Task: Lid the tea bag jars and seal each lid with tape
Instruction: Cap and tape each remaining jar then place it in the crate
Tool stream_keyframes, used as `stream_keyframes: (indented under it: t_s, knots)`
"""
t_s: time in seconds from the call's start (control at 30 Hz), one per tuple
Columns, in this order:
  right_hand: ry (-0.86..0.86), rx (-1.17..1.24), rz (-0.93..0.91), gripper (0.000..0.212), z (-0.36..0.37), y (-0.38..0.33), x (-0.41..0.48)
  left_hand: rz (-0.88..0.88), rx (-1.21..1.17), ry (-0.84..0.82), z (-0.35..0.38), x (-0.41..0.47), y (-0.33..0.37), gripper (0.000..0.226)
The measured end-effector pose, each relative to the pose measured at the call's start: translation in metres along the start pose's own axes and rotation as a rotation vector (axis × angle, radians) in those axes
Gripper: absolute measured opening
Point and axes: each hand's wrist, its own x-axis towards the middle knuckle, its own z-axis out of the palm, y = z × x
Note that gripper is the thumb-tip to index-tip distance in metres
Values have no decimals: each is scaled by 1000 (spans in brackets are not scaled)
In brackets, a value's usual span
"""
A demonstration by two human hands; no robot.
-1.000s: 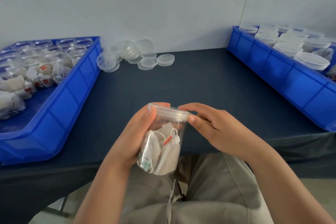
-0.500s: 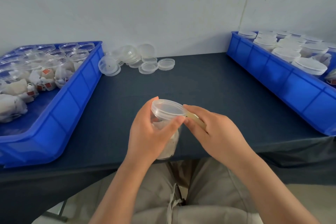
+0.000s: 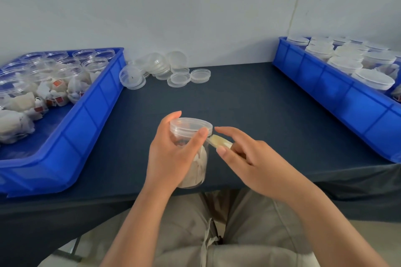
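Left hand (image 3: 173,156) grips the near-upright jar (image 3: 198,165) at the tabletop's (image 3: 260,104) near edge; right hand (image 3: 249,158) pinches tape (image 3: 220,141) just right of the lid (image 3: 191,125).

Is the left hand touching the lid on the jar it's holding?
Touching. In the head view the left hand wraps round the jar, and its thumb tip presses on the front rim of the lid.

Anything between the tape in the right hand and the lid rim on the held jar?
Nothing visible. The tape in the right hand sits right at the lid rim; the left hand holds the jar, thumb on the rim beside the tape, not across it.
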Motion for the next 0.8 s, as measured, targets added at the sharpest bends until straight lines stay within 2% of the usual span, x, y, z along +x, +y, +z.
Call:
stream_keyframes:
  t_s: [0.23, 0.33, 0.47, 0.57, 0.7, 0.8]
  knots:
    - [32, -96, 2, 44, -22, 13, 1, -30, 7, -198, -14, 2, 3, 88]
    - [21, -75, 19, 41, -25, 19, 4, -71, -113, -272, -15, 0, 2, 92]
    - [-6, 29, 7, 45, -21, 21, 7, -231, -316, -368, -13, 0, -10, 77]
    - [-10, 58, -10, 46, -21, 21, 9, -303, -422, -405, -12, -1, -20, 76]
    - [-16, 80, -11, 50, -17, 17, 8, -242, -444, -473, -8, 1, -29, 78]
    - [-39, 62, -4, 56, -17, 16, 5, -182, -409, -479, -11, 3, -32, 69]
